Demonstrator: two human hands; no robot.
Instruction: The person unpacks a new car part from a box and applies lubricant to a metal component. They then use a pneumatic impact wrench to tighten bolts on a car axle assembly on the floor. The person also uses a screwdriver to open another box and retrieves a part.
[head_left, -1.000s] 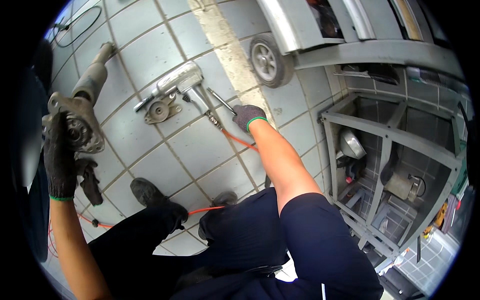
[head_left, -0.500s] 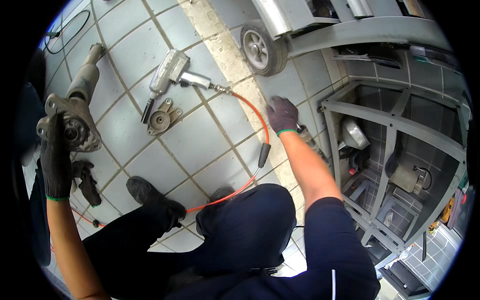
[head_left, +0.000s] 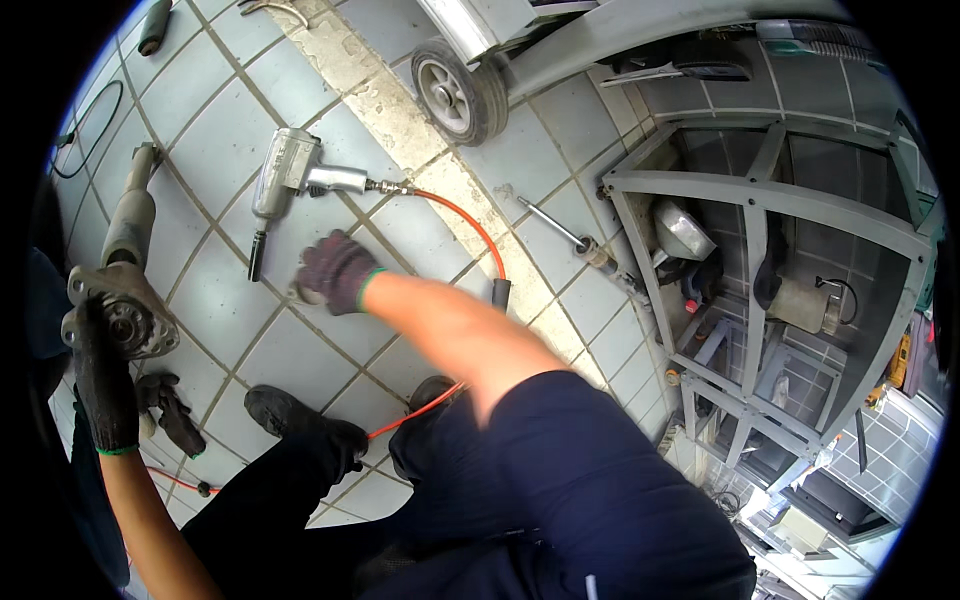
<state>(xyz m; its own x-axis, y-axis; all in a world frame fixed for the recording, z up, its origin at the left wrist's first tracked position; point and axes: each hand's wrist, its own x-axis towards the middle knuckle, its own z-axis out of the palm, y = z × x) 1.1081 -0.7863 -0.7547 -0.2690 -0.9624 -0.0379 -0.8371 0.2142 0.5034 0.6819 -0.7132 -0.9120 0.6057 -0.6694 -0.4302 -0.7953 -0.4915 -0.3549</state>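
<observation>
My left hand (head_left: pixel 106 385), in a dark glove, grips the flanged end of a shock absorber strut (head_left: pixel 130 225) at the left; its tube points away from me. My right hand (head_left: pixel 342 270), gloved with a green cuff edge, is closed over a metal mounting bracket (head_left: pixel 306 293) at the floor. Most of that bracket is hidden under the fingers. Just left of this hand lies a silver air impact wrench (head_left: pixel 284 178) with a dark socket (head_left: pixel 257 257). An orange air hose (head_left: pixel 462 210) runs from its handle and passes under my right forearm.
A damper with a thin rod (head_left: pixel 597 254) lies on the tiles at the right. Beyond it stands a grey metal frame (head_left: pixel 755 195). A cart wheel (head_left: pixel 455 92) is at the top. Dark gloves (head_left: pixel 172 412) lie near my left forearm, and my shoe (head_left: pixel 285 412) is below the bracket.
My right hand has left the damper at the right and moved left onto the bracket. My left hand keeps its grip on the strut. The whole view has shifted slightly.
</observation>
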